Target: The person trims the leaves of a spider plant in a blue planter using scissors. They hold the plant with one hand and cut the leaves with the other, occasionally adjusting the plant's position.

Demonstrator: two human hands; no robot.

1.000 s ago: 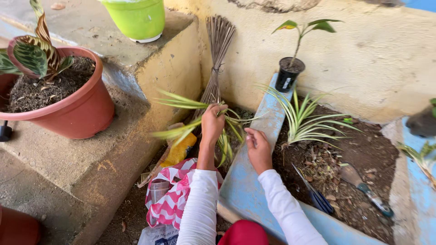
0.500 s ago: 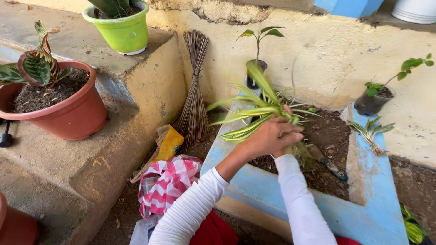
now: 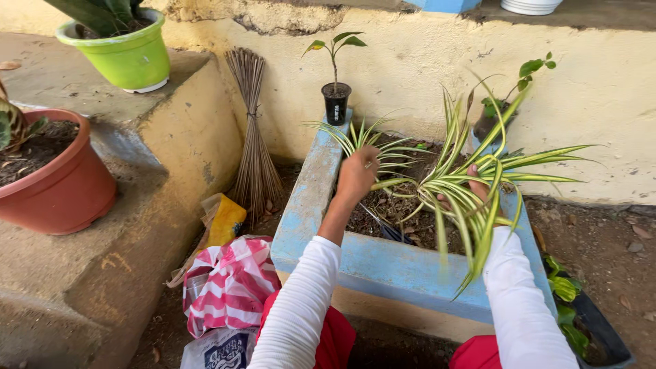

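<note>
The planter box (image 3: 383, 263) was pale blue; the spider plants (image 3: 471, 184) were green striped with cream. One pot (image 3: 126, 58) was lime green, another (image 3: 58, 188) terracotta, and a bag (image 3: 229, 280) pink-and-white striped.

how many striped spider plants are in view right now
2: one striped plant at the left hand, over the blue planter box; a bigger striped plant in the right hand. Others may hide behind the leaves.

Blue planter box (image 3: 311, 198) w/ soil (image 3: 396, 208), striped plants (image 3: 471, 184), small black pot (image 3: 335, 102) on rim
</note>
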